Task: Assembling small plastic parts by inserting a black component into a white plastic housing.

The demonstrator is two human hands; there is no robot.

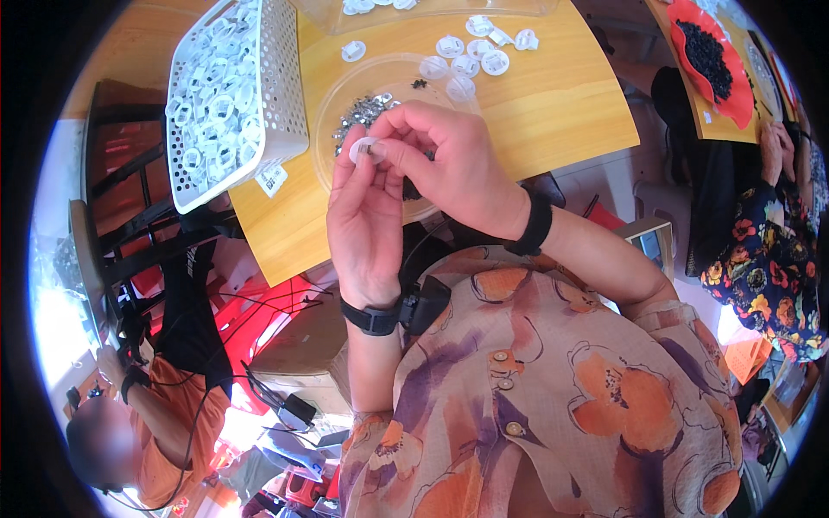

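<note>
A small white round plastic piece (357, 152) is pinched between the fingertips of my left hand (367, 224). My right hand (462, 168) presses its thumb and fingers on the same piece from the right, near a small dark slot or part on it. Both hands are closed and hover over a round clear plastic tray (332, 95). Small shiny metal parts (367, 110) lie heaped in that tray, with a few tiny dark parts (420, 84) beside them. My hands hide the tray's middle.
A white perforated basket (285, 104) full of white plastic pieces stands at the left. Loose white round pieces (466, 65) lie on the wooden table (561, 95). A clear container (449, 10) is at the far edge. Other people sit left and right; a red dish (740, 104) holds black parts.
</note>
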